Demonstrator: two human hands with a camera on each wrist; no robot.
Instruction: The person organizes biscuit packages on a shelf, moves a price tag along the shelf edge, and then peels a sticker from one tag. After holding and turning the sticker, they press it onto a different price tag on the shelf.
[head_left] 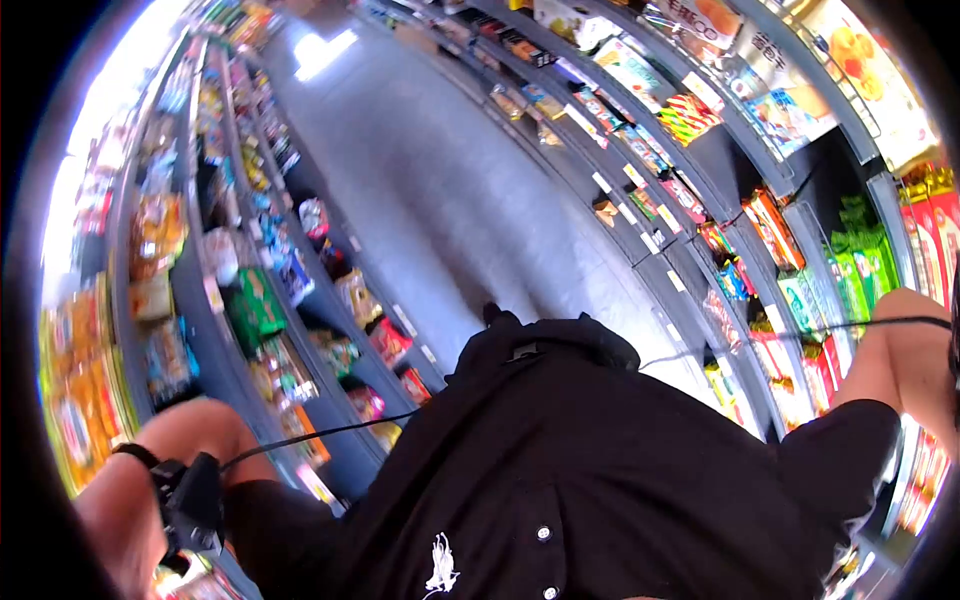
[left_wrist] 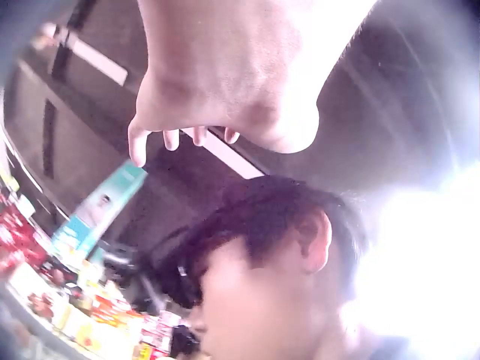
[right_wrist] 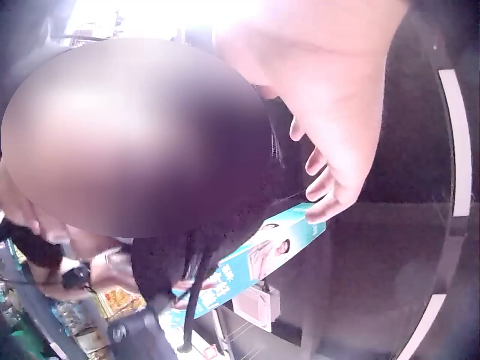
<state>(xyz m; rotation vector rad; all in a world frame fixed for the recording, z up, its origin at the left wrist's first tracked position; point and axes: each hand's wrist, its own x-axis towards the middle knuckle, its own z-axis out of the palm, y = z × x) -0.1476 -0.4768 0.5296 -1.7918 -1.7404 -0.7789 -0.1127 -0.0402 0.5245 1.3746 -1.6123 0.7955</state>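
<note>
My left hand (left_wrist: 225, 90) is raised above a person's head (left_wrist: 292, 217) in the left wrist view, its fingers loosely bent with nothing between them. In the right wrist view my right hand (right_wrist: 337, 112) hangs beside the blurred head, fingers slightly curled and holding nothing. Black headgear with a dangling strap (right_wrist: 196, 300) is close below it. Both hands lie outside the head view. There, only the bent left arm (head_left: 210, 440), with a black wrist camera (head_left: 190, 505), and the bent right arm (head_left: 900, 360) show.
Shelves of packaged snacks line both sides of a grey aisle floor (head_left: 430, 170). Green packs (head_left: 865, 265) stand near the right arm, orange packs (head_left: 80, 370) near the left. Thin black cables (head_left: 320, 435) run from the arms. A teal sign (right_wrist: 277, 251) hangs overhead.
</note>
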